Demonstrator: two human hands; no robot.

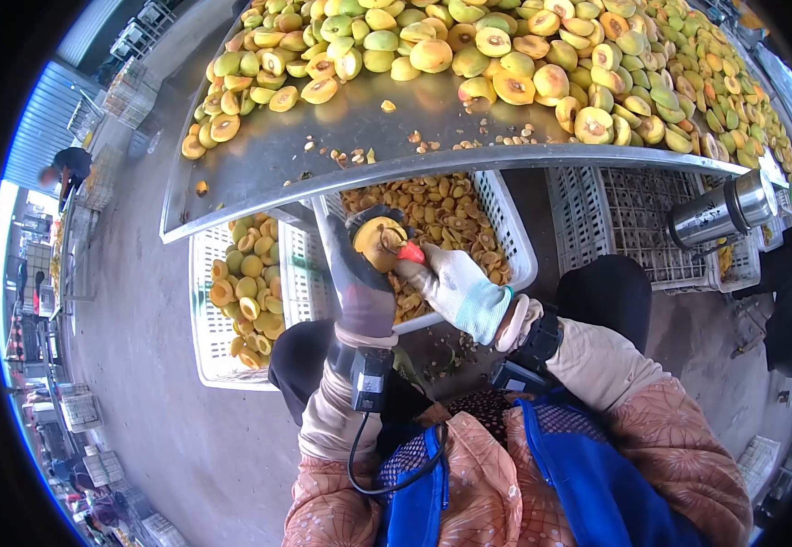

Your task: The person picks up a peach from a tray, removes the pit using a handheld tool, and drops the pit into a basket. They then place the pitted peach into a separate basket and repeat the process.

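Note:
My left hand (360, 290), in a dark-palmed glove, is closed around a yellow peach half (373, 239) with its cut face toward me. My right hand (462, 286), in a white and turquoise glove, grips a small pitting tool by its red handle (411, 252). The tool's thin curved metal end lies against the cut face of the fruit. Both hands are above a white crate (516, 239) of brownish-orange peach pieces. Beside it on the left, another white crate (218, 372) holds yellow peach halves (252, 283).
A steel table (341, 114) bears a large heap of cut peaches (505, 55), with pit bits along its raised front edge. To the right are stacked grey-white crates (642, 214) and a steel mug (724, 211). One person (783, 301) is at far right, another (72, 166) at far left.

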